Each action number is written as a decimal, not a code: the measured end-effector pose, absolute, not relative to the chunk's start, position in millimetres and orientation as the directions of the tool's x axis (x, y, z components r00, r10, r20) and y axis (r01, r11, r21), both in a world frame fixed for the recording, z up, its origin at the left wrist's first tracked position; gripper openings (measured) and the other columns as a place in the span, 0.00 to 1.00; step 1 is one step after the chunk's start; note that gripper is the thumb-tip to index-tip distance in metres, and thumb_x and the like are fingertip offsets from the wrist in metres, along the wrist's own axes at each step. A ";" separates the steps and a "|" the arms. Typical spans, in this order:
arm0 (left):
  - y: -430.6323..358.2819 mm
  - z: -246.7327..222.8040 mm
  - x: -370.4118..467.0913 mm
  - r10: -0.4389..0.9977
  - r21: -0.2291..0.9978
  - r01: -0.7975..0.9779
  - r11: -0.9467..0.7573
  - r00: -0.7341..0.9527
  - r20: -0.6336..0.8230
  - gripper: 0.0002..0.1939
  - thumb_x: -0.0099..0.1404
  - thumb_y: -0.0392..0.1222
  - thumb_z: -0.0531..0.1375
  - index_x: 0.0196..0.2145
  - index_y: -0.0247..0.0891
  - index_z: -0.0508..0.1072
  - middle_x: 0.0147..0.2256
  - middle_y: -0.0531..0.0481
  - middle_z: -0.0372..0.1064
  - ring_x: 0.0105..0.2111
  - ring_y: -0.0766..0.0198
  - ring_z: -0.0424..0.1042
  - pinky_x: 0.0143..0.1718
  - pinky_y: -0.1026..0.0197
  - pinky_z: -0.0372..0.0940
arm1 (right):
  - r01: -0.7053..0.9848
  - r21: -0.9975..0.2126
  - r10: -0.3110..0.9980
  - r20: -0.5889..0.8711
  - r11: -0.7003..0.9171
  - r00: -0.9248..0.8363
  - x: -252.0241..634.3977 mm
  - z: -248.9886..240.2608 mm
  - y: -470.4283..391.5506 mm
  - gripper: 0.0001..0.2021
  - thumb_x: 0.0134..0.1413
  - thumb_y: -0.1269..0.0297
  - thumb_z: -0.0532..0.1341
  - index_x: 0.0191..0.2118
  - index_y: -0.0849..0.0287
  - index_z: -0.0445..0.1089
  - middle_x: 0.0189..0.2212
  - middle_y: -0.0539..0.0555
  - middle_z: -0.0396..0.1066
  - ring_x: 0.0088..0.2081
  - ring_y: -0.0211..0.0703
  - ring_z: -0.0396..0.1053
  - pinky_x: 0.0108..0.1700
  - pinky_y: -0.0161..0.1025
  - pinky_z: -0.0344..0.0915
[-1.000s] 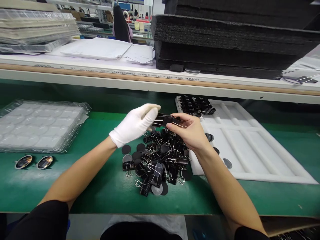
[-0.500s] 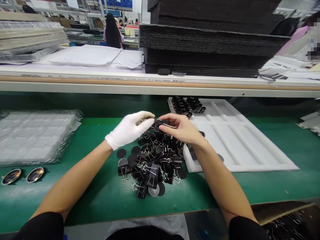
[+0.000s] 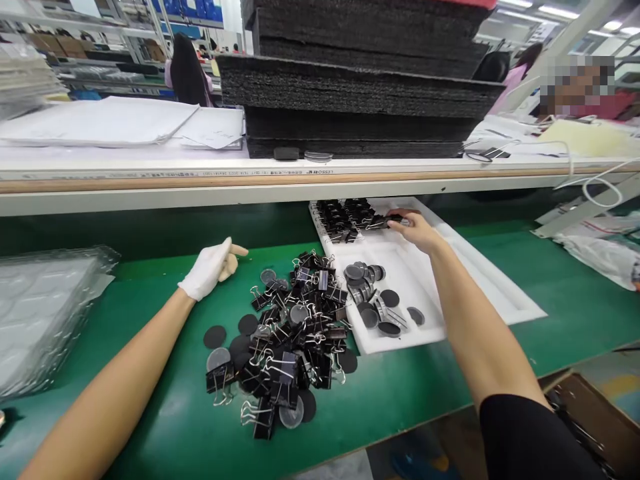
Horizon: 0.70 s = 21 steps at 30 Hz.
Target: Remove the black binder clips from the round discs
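Observation:
My left hand (image 3: 210,268), in a white glove with bare fingertips, hovers over the green table left of the pile. Its index finger points right and nothing is held. My right hand (image 3: 414,230) is bare and reaches over the white tray (image 3: 520,313), its fingers closed on a black binder clip (image 3: 381,221) beside a row of more clips (image 3: 340,217) at the tray's far left. Between my arms lies a heap of black binder clips (image 3: 320,313) with silver handles, mixed with black discs (image 3: 215,337) and clear discs (image 3: 291,412). Several round dark pieces (image 3: 367,287) lie in the near left of the tray.
Clear plastic blister trays (image 3: 45,293) are stacked at the left. Above the back of the table runs a white shelf (image 3: 175,193), holding papers (image 3: 100,120) and a tall stack of black foam sheets (image 3: 350,87). Plastic bags (image 3: 600,247) lie at the far right.
My hands have parted from over the pile. My right hand has moved right and back to the tray with the clip; my left has drawn away leftwards. The view has turned right.

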<state>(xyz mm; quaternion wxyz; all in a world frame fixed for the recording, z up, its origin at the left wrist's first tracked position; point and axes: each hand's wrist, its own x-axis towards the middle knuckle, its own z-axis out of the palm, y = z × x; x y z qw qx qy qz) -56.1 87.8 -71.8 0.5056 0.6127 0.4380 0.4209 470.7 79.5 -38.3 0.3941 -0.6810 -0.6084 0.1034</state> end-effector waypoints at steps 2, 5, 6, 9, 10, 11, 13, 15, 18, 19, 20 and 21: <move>88.8 -71.9 -54.6 0.958 0.988 0.118 -0.101 0.279 0.064 0.30 0.72 0.64 0.56 0.39 0.33 0.82 0.19 0.52 0.66 0.15 0.73 0.56 0.20 0.64 0.56 | 0.755 -0.655 0.910 0.331 0.032 0.248 481.2 -55.6 84.9 0.19 0.53 0.50 0.63 0.44 0.58 0.77 0.48 0.65 0.78 0.54 0.62 0.72 0.59 0.59 0.66; 90.7 -73.7 -53.6 0.958 0.989 0.113 -0.092 0.281 0.057 0.29 0.72 0.64 0.56 0.41 0.33 0.82 0.21 0.52 0.67 0.16 0.73 0.57 0.20 0.65 0.56 | 0.782 -0.623 0.917 0.322 0.019 0.235 483.4 -74.2 90.5 0.19 0.53 0.50 0.64 0.46 0.55 0.78 0.52 0.63 0.76 0.57 0.62 0.69 0.64 0.63 0.58; 91.4 -74.6 -53.5 0.958 0.989 0.114 -0.089 0.281 0.054 0.29 0.72 0.64 0.56 0.41 0.34 0.82 0.22 0.51 0.68 0.16 0.73 0.57 0.19 0.65 0.56 | 0.792 -0.610 0.916 0.323 0.010 0.237 482.6 -78.5 91.6 0.19 0.53 0.50 0.64 0.47 0.53 0.78 0.55 0.62 0.74 0.59 0.63 0.67 0.66 0.64 0.55; 93.2 -76.9 -53.1 0.957 0.990 0.122 -0.074 0.287 0.036 0.27 0.71 0.64 0.57 0.42 0.35 0.82 0.23 0.51 0.69 0.17 0.72 0.59 0.18 0.65 0.54 | 0.823 -0.567 0.897 0.348 -0.031 0.274 478.9 -86.9 91.9 0.22 0.52 0.47 0.65 0.50 0.50 0.79 0.63 0.63 0.65 0.65 0.68 0.58 0.67 0.67 0.50; 93.7 -77.4 -53.1 0.956 0.991 0.122 -0.063 0.291 0.025 0.27 0.71 0.64 0.58 0.43 0.35 0.82 0.23 0.50 0.69 0.17 0.72 0.59 0.18 0.65 0.54 | 0.836 -0.547 0.883 0.370 -0.046 0.290 477.4 -88.2 91.2 0.23 0.51 0.46 0.65 0.52 0.50 0.78 0.64 0.63 0.63 0.65 0.68 0.56 0.66 0.67 0.50; 94.0 -77.7 -53.1 0.956 0.991 0.121 -0.053 0.294 0.015 0.27 0.71 0.64 0.58 0.43 0.36 0.81 0.23 0.50 0.70 0.17 0.71 0.60 0.18 0.66 0.54 | 0.849 -0.525 0.868 0.392 -0.060 0.304 475.8 -88.9 90.4 0.25 0.51 0.46 0.66 0.53 0.50 0.78 0.64 0.63 0.63 0.65 0.68 0.56 0.65 0.66 0.51; 94.3 -77.8 -53.1 0.954 0.992 0.122 -0.043 0.300 0.005 0.27 0.71 0.64 0.58 0.43 0.36 0.81 0.24 0.50 0.70 0.17 0.71 0.61 0.18 0.66 0.54 | 0.867 -0.488 0.836 0.432 -0.098 0.337 472.3 -88.7 89.3 0.29 0.48 0.46 0.67 0.56 0.52 0.75 0.60 0.64 0.67 0.63 0.67 0.58 0.63 0.63 0.54; 93.8 -77.3 -53.0 0.952 0.991 0.126 -0.053 0.305 0.012 0.27 0.71 0.64 0.58 0.43 0.35 0.81 0.25 0.49 0.71 0.18 0.70 0.62 0.18 0.66 0.55 | 0.869 -0.472 0.821 0.430 -0.150 0.376 469.0 -87.2 89.7 0.29 0.47 0.47 0.68 0.54 0.55 0.74 0.52 0.64 0.73 0.58 0.65 0.63 0.61 0.61 0.57; 90.7 -75.5 -51.1 0.951 0.986 0.142 -0.082 0.306 0.035 0.29 0.70 0.65 0.59 0.44 0.34 0.80 0.25 0.49 0.72 0.18 0.70 0.64 0.19 0.65 0.56 | 0.863 -0.467 0.828 0.396 -0.192 0.398 464.8 -85.7 92.1 0.23 0.47 0.49 0.68 0.46 0.58 0.74 0.43 0.62 0.77 0.50 0.62 0.70 0.57 0.58 0.61; 89.1 -74.8 -50.0 0.952 0.985 0.148 -0.091 0.304 0.042 0.29 0.69 0.66 0.59 0.43 0.33 0.80 0.26 0.49 0.72 0.19 0.70 0.64 0.19 0.65 0.56 | 0.866 -0.462 0.832 0.392 -0.191 0.392 463.5 -85.9 92.5 0.21 0.48 0.48 0.67 0.44 0.58 0.74 0.41 0.62 0.78 0.48 0.62 0.72 0.56 0.58 0.61; 87.4 -74.2 -48.8 0.952 0.983 0.155 -0.101 0.302 0.051 0.30 0.69 0.66 0.59 0.43 0.32 0.80 0.25 0.49 0.72 0.19 0.69 0.65 0.19 0.65 0.57 | 0.871 -0.454 0.836 0.393 -0.185 0.382 462.2 -86.3 92.3 0.21 0.49 0.48 0.67 0.42 0.58 0.74 0.40 0.62 0.78 0.48 0.62 0.72 0.56 0.59 0.61; 85.6 -73.6 -47.7 0.953 0.981 0.160 -0.112 0.298 0.060 0.31 0.68 0.66 0.59 0.43 0.32 0.80 0.25 0.48 0.72 0.19 0.69 0.65 0.19 0.66 0.57 | 0.878 -0.446 0.839 0.399 -0.175 0.370 460.7 -86.5 91.2 0.20 0.50 0.47 0.66 0.41 0.58 0.74 0.40 0.62 0.78 0.48 0.63 0.72 0.57 0.60 0.61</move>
